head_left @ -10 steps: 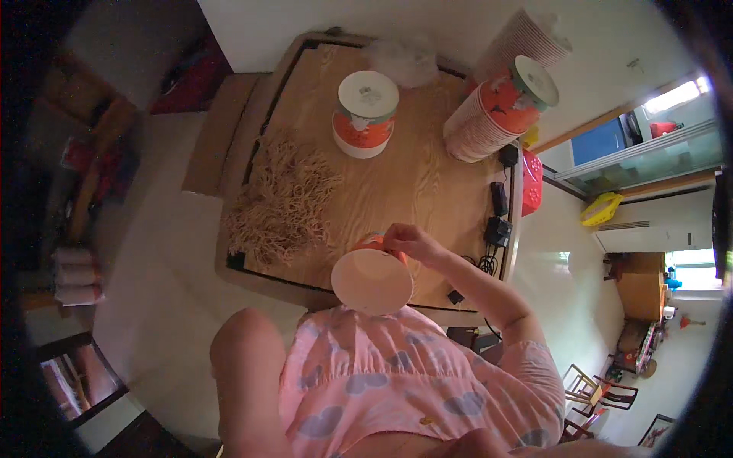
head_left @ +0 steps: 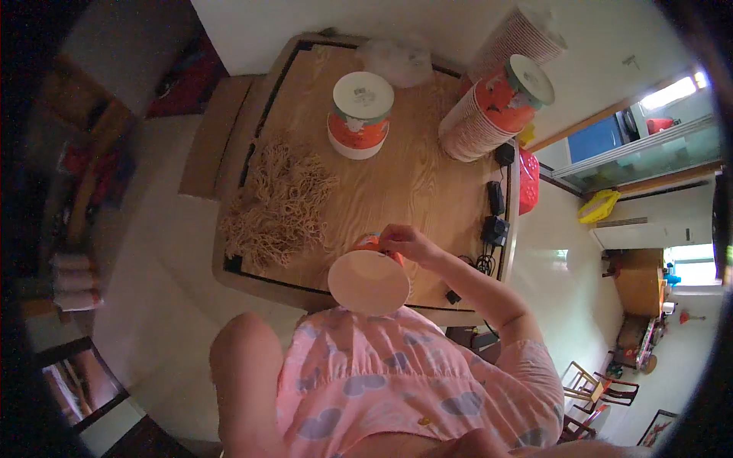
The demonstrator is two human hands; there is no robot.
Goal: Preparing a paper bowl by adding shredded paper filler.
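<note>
In my right hand is a paper bucket, tipped so its pale open mouth faces me near the table's front edge. My fingers are closed on its rim, with the orange outer wall showing beside them. My left hand is out of sight. A tangled heap of tan cords lies on the left of the wooden table. Farther back, an orange and white paper bucket stands upside down, its white base upward. To the right of it leans a tall nested stack of similar buckets.
Another nested stack rises against the wall, near a clear plastic bag. Black power adapters and cables line the table's right edge, beside a red plastic basket. Cardboard sits off the left side.
The view has shifted very slightly. My right hand keeps its grip on the paper bucket, whose mouth has turned only a little.
</note>
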